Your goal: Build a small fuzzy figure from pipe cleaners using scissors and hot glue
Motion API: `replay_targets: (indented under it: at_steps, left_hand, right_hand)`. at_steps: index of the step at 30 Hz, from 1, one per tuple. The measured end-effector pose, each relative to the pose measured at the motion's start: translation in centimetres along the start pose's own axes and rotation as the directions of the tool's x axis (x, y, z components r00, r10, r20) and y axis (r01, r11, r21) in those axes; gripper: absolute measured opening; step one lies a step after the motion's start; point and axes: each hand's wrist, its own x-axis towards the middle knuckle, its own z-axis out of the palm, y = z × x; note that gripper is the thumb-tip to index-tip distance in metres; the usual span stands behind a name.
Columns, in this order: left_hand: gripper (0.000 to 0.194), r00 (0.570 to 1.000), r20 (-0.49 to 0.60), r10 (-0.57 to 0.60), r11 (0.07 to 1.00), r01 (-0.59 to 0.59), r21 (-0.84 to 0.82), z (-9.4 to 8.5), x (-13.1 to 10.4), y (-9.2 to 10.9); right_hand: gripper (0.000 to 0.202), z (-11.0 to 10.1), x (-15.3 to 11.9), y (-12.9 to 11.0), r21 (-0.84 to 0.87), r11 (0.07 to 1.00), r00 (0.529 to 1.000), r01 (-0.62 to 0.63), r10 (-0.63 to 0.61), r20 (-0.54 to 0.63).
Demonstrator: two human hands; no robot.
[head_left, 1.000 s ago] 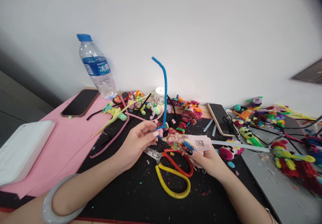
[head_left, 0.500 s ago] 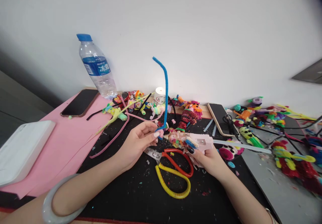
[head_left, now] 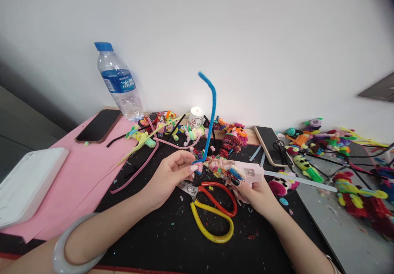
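Observation:
Between its thumb and fingers, my left hand (head_left: 174,173) pinches a small pink fuzzy piece (head_left: 199,167). A bent blue pipe cleaner (head_left: 213,114) rises from that piece. My right hand (head_left: 255,194) is wrapped round the grip of a pale pink glue gun (head_left: 250,171), whose front is covered with colourful fuzzy bits. The gun's nozzle is at the pink piece; whether they touch is too small to tell. A translucent glue stick (head_left: 301,179) sticks out of the gun's back. Scissors (head_left: 215,237) with red and yellow handles lie below both hands on the black mat (head_left: 154,241).
Behind stand a water bottle (head_left: 121,87) and a white paper roll (head_left: 196,116). Phones lie left (head_left: 97,125) and right (head_left: 271,144). A white box (head_left: 30,183) rests on pink paper (head_left: 83,171). Pipe-cleaner figures (head_left: 308,168) and cables lie on the right.
The blue pipe cleaner has shifted right, along with the pink piece. The glue gun in my right hand has moved slightly right. Both hands keep their hold.

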Motion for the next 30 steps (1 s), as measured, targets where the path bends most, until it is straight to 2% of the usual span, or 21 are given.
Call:
replay_targets:
  at_steps: [6, 10, 17, 22, 25, 30]
  left_hand:
    - [0.017, 1.000, -0.015, -0.009, 1.000, 0.009, 0.001, -0.01, 0.05, 0.02]
    - [0.016, 1.000, -0.003, -0.004, 1.000, 0.004, -0.014, -0.06, 0.06, -0.02]
    - [0.017, 0.999, -0.039, 0.002, 0.997, -0.005, -0.081, 0.10, 0.18, 0.27]
    - [0.019, 0.998, -0.068, 0.008, 0.995, -0.014, -0.095, 0.12, 0.23, 0.38]
    - [0.019, 0.998, -0.065, 0.001, 0.996, -0.007, -0.091, 0.14, 0.18, 0.38]
    - [0.020, 0.999, -0.040, -0.013, 0.998, 0.011, -0.058, 0.15, 0.05, 0.31]
  right_hand:
    - [0.054, 0.07, -0.07, 0.10, -0.001, 0.999, 0.998, 0.035, -0.035, -0.049]
    - [0.051, 0.03, -0.02, 0.35, -0.002, 1.000, 0.999, 0.028, -0.028, -0.037]
    - [0.060, -0.35, 0.27, 0.24, -0.031, 0.997, 0.991, 0.071, -0.067, 0.115]
    - [0.062, -0.40, 0.24, -0.30, -0.088, 0.993, 0.982, 0.081, -0.065, 0.176]
    - [0.061, -0.27, 0.18, -0.14, -0.064, 0.995, 0.987, 0.082, -0.072, 0.145]
    - [0.056, 0.02, 0.07, 0.40, 0.003, 0.999, 0.999, 0.041, -0.041, 0.018]
